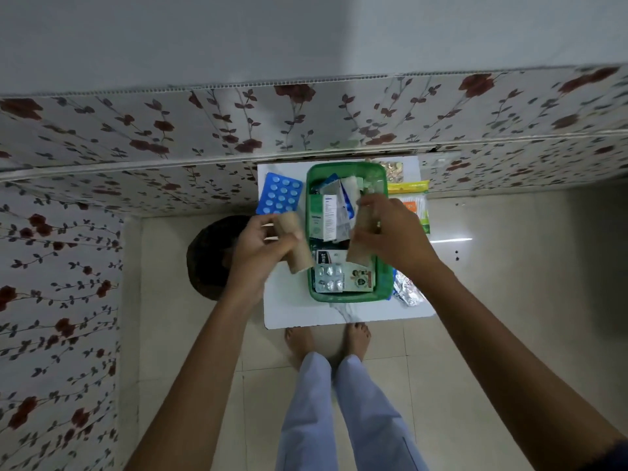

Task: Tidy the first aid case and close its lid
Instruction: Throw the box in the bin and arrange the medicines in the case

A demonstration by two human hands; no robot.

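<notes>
A green plastic case (pixel 384 280) sits lidless on a small white table (pixel 299 311). Inside lie medicine boxes (pixel 329 215) and a silver blister strip (pixel 329 277). My left hand (pixel 261 253) holds a beige bandage roll (pixel 295 246) just left of the case, above the table. My right hand (pixel 390 232) grips a second beige bandage roll (pixel 361 246) over the case's right side. A blue blister pack (pixel 280 193) lies on the table to the left of the case. No lid shows.
Yellow and orange packets (pixel 409 195) and a foil strip (pixel 407 290) lie right of the case. A dark round stool (pixel 210 256) stands left of the table. Floral-papered walls (pixel 136 137) enclose the back and left. My bare feet (pixel 326 341) stand at the table's front edge.
</notes>
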